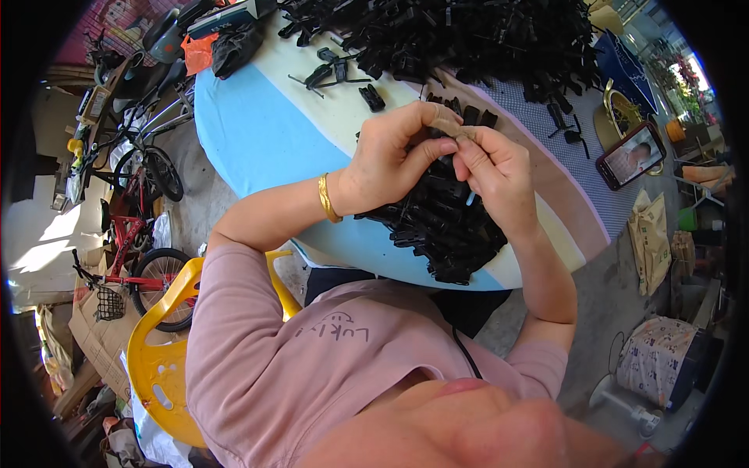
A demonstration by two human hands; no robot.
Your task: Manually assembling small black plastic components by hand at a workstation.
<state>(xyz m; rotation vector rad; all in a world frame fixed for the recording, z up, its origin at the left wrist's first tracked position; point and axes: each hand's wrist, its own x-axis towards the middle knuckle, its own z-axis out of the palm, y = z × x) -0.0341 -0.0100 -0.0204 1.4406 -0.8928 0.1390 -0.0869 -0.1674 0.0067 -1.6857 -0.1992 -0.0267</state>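
Black plastic clip (449, 139) pinched between left hand (390, 160) and right hand (495, 175).

A small black plastic piece (451, 148) is sitting pinched between the fingertips of the left hand (390, 160) and the right hand (499, 175), mostly hidden by the fingers, so its exact shape is hard to tell. It is hovering just above a heap of similar black plastic clips (441, 222), which is lying jumbled at the near edge of the desk (257, 132). A far larger pile of the same black pieces (468, 39) is spreading along the desk's far edge
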